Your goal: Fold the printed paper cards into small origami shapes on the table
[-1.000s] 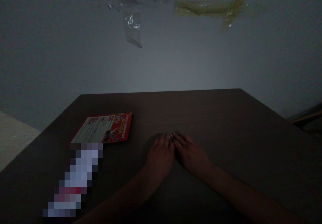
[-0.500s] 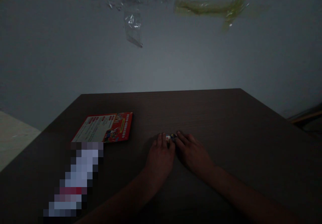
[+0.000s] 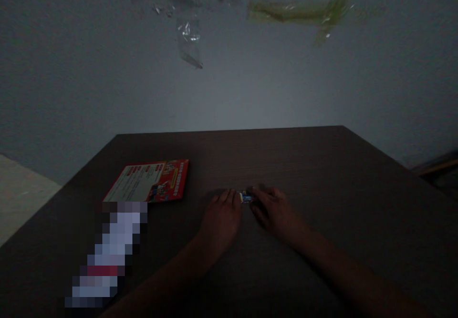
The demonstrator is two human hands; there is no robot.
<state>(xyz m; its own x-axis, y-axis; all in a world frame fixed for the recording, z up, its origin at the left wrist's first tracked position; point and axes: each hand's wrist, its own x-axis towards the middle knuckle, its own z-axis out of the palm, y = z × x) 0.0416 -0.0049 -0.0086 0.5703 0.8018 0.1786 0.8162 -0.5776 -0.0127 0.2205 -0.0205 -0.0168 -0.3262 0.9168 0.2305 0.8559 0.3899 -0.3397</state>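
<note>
A small flat printed piece [image 3: 246, 197], blue, white and yellow, lies on the dark wood-grain table [image 3: 286, 160] between my hands. Its kind is too small and dim to make out, and its ends are partly covered. My left hand [image 3: 222, 215] rests palm down with its fingers laid flat, the fingertips at the left end of the piece. From the other side, the fingertips of my right hand [image 3: 275, 210] touch its right end. The right thumb stays apart from the index finger, on the near side.
To the left lies a red and white printed booklet or box [image 3: 146, 182]. A long pixelated area [image 3: 110, 251] covers something below it. Behind the table, a grey wall [image 3: 229, 94] carries clear tape [image 3: 189, 41] and yellowish tape [image 3: 296, 12].
My left hand has shifted slightly left and my right thumb has drawn away from the other hand. More blue of the printed piece shows between them. The booklet has stayed put.
</note>
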